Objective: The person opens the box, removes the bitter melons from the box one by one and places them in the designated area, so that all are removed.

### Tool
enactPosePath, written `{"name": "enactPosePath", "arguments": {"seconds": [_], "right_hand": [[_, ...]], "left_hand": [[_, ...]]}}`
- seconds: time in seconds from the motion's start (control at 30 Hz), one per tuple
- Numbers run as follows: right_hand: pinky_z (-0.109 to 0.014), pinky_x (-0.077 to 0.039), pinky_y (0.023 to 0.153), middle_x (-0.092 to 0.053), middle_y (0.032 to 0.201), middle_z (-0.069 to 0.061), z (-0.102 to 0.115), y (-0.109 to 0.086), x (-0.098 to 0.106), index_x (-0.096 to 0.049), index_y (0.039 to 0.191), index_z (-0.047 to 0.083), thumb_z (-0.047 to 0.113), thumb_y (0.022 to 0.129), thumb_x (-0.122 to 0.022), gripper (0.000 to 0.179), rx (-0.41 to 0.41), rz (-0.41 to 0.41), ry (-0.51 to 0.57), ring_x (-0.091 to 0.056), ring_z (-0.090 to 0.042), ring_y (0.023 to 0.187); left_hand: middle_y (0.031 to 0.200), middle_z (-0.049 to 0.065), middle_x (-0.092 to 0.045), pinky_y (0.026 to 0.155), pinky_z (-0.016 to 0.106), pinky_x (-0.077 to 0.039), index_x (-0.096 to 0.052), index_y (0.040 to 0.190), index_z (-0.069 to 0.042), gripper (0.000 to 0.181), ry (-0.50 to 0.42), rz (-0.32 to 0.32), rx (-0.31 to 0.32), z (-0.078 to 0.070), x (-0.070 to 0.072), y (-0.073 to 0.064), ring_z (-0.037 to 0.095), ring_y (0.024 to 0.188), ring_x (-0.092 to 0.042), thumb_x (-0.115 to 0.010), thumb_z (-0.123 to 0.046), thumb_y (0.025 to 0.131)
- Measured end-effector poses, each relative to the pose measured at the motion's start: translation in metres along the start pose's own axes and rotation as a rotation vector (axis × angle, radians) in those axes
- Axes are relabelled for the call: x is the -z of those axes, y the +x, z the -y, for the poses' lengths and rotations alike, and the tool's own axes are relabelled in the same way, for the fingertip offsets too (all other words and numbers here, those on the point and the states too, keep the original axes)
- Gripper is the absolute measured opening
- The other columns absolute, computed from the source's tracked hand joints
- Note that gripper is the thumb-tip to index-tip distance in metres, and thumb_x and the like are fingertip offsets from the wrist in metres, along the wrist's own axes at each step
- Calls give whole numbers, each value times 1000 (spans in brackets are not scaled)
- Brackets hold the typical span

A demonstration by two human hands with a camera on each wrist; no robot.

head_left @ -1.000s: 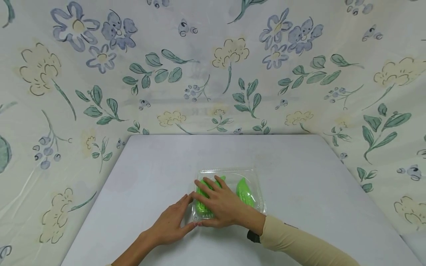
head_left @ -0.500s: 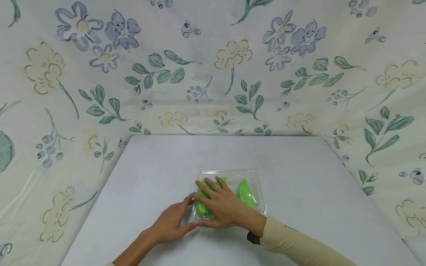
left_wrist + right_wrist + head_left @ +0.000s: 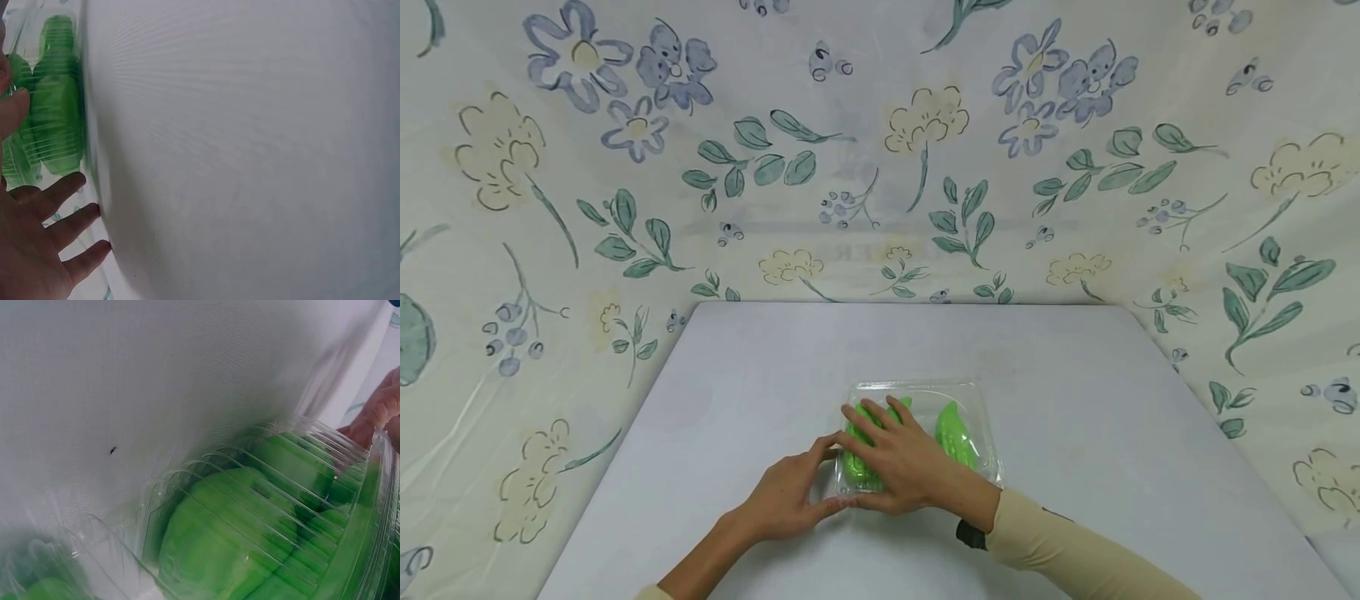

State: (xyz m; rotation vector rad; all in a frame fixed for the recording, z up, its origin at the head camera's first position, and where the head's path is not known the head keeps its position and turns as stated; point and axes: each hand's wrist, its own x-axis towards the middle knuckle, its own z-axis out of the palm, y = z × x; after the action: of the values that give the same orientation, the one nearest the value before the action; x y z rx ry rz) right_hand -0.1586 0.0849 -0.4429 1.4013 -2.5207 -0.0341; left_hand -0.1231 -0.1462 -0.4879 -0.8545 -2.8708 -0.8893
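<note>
A clear plastic clamshell container lies closed on the white table. Bright green, ridged pieces with pointed tips show inside it. My right hand rests on the left part of the lid, fingers spread flat, covering some of the green pieces. At the container's left front corner, the thumb and index finger of my left hand touch its edge. The left wrist view shows other fingers of this hand stretched out beside the container. In the right wrist view, green pieces show close up through the ribbed plastic wall.
The white table extends around the container on every side. Behind it and at both sides hangs a sheet printed with flowers and leaves. A dark band sits at my right wrist, next to the beige sleeve.
</note>
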Motion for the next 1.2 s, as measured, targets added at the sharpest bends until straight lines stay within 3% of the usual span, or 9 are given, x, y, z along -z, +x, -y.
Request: {"name": "enactPosePath", "arguments": {"seconds": [0.27,0.63,1.2], "right_hand": [[-60,-24,108,-29,158,-8,1,0,1,-38,150,28,75,88,-45,78,2,-20,23,-30,-35,141],[-62,-23,108,-28,158,-9,-1,-2,0,-40,148,27,74,86,-48,78,-4,-38,39,-30,-35,141],[-62,-23,108,-25,160,-10,-1,-2,-1,-38,150,26,76,86,-47,83,-13,-30,12,-29,-37,142]], "left_hand": [[131,3,-61,91,49,-48,-35,141,-23,74,-5,-41,9,1,-4,1,22,115,-61,-62,-64,86],[136,4,-57,96,50,-45,-30,146,-22,83,-45,11,58,0,-6,1,26,121,-57,-59,-70,85],[138,2,-56,96,50,-45,-26,149,-24,86,-68,43,72,1,-1,2,24,123,-55,-58,-71,84]]}}
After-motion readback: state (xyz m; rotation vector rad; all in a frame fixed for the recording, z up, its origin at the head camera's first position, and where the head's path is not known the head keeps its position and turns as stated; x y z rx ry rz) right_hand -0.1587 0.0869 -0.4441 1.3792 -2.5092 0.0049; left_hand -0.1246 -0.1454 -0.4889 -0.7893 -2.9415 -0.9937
